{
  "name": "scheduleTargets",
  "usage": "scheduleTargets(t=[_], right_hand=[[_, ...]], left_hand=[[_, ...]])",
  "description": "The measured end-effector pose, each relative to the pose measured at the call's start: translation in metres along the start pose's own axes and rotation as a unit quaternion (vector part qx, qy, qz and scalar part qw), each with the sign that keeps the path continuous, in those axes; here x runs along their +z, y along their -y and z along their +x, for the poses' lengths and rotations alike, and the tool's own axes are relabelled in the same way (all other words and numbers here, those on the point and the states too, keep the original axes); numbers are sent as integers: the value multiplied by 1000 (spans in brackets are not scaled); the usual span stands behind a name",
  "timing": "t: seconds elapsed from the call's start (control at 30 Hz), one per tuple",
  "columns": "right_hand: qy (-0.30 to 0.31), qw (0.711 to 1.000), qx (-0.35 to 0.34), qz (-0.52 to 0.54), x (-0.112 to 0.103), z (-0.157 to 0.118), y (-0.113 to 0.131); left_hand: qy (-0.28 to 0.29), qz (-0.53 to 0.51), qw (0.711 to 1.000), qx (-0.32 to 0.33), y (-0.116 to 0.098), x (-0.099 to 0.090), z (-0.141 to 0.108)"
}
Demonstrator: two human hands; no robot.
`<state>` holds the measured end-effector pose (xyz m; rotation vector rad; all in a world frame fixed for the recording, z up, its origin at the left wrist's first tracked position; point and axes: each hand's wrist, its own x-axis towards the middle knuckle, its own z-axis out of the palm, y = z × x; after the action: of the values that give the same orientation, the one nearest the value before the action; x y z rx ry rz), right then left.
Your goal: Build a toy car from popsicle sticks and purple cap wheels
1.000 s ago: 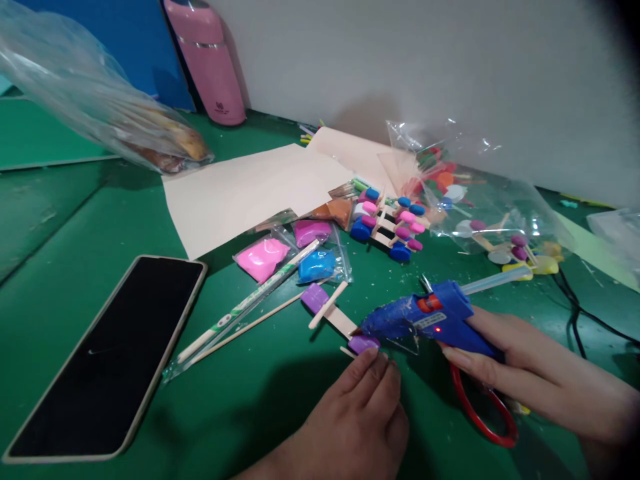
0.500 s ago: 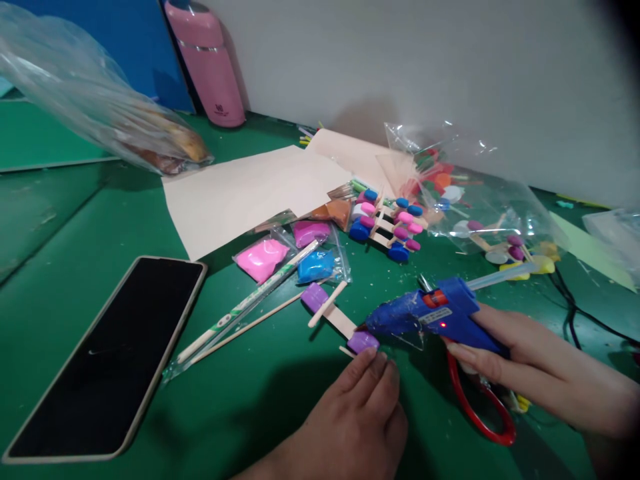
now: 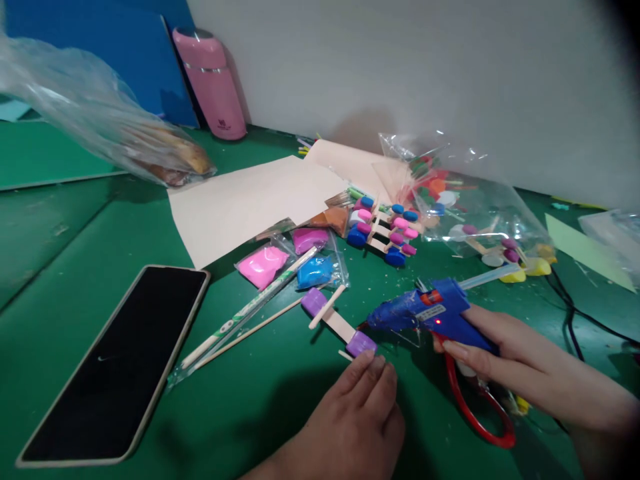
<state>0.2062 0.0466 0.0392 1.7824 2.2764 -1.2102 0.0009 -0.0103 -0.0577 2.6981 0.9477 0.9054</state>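
My left hand has its fingers closed at the near end of a wooden craft stick. This stick has shiny purple blocks at both ends, and a thinner stick lies across it near the far block. My right hand grips a blue glue gun with a lit red light and a clear glue stick out of its back. The gun's nozzle points left, close to the craft stick beside the near purple block. Whether it touches the stick, I cannot tell.
Red-handled scissors lie below the right hand. Clay packets and a wrapped chopstick pair are left of the craft stick. Behind stands a coloured stick model. A phone lies at left; black cables run at right.
The view has shifted slightly, moving the background a little down. My hands, the glue gun and the craft stick stay in nearly the same arrangement.
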Motion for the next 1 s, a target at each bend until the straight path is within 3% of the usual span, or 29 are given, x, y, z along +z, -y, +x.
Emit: scheduleTargets(t=[0.2,0.27,0.37,0.43,0.57,0.73,0.87,0.93,1.0], right_hand=[[-40,980,72,182,16,-4,-24],[-100,967,92,213,21,-7,-37],[-236,948,106,185,27,-15,-58],[-294,936,117,151,29,-23,-73],[-359,913,180,71,36,-39,-104],[-392,875,283,11,45,-45,-130],[-441,856,268,-33,45,-47,-113],[-507,836,202,-62,49,-45,-87],[-513,852,96,-49,60,-38,-55]], left_hand=[[3,-13,1000,10,1,-3,3],[-1,-23,1000,0,0,-7,7],[-18,-46,999,-14,-1,-13,12],[-46,-57,997,-15,-2,-16,13],[-145,-103,983,-49,3,-25,11],[-131,-179,954,-204,13,-41,13],[-146,-134,929,-313,17,-43,14],[-148,-140,918,-341,18,-40,12],[-148,-157,907,-361,18,-37,11]])
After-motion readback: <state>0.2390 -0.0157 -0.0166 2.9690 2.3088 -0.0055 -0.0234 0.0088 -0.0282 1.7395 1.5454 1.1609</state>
